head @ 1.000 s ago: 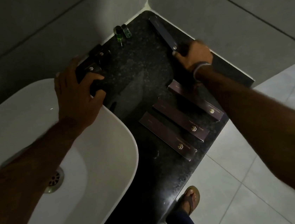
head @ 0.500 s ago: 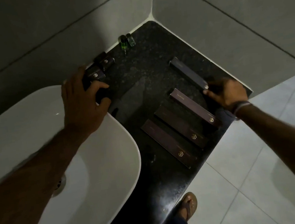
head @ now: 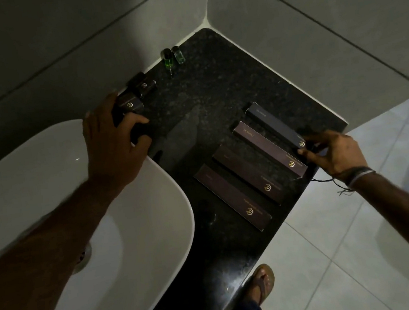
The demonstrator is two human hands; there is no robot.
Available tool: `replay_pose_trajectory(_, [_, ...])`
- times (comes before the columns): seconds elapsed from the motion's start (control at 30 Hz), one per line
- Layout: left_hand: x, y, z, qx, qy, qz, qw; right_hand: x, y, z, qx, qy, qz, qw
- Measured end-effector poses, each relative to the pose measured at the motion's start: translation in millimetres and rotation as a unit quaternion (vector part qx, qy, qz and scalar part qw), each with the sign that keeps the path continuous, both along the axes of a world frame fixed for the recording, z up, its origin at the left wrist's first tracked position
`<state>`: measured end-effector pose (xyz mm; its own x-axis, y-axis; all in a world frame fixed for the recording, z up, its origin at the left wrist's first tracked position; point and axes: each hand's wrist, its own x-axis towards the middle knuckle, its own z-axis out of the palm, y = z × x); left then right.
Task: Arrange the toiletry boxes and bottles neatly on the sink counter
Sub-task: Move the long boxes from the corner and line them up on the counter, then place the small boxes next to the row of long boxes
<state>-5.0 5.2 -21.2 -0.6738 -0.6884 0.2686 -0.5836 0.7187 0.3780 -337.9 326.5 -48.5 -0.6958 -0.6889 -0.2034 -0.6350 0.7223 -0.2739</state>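
- We find the right hand [head: 336, 155] at the bench's floor-side edge, fingertips pinched on the near end of the outermost long box [head: 275, 123], which lies flat close to the right wall.
- We find the left hand [head: 112, 142] spread over the sink rim [head: 171, 184] and the bench corner, fingers curled around a small dark box [head: 130, 104] by the back wall.
- A second small box [head: 146, 85] sits just beside it, touching or nearly so; we cannot tell which.
- Three more long boxes [head: 269, 148], [head: 247, 173], [head: 231, 196] lie flat and parallel, side by side with the gripped one, forming a slanted row. All are closed; contents not visible.
- Two small bottles stand upright together at the back wall: a green bottle [head: 168, 59] and a clear bottle [head: 178, 55]. The green one holds green liquid; the other's fill we cannot judge.
- The black speckled bench [head: 199, 99] is bare between the small boxes and the long row, and also near its front edge.
- The near ends of the long boxes reach close to the bench's floor-side edge.
- A sandalled foot [head: 260, 285] stands on the tiled floor [head: 362, 251] below that edge.
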Motion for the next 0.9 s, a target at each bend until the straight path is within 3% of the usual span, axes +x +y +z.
replay_pose_trajectory(0.27, [-1, -1, -2, 0.005, 0.011, 0.002, 1.0, -8, 3, 3, 0.028, 0.002, -0.024, 0.999])
replay_pose_trajectory(0.43, [-1, -1, -4, 0.002, 0.024, 0.007, 1.0, 6, -26, 21, -0.097, 0.077, -0.094, 0.988])
replay_pose_trajectory(0.67, [-1, -1, -3, 0.011, 0.015, 0.009, 1.0, 111, -220, 10, -0.129, 0.038, 0.214, 0.967])
replay_pose_trajectory(0.9, [-1, 3, -1, 0.022, 0.002, 0.029, 0.999, 184, -348, -6, -0.035, 0.14, 0.403, 0.903])
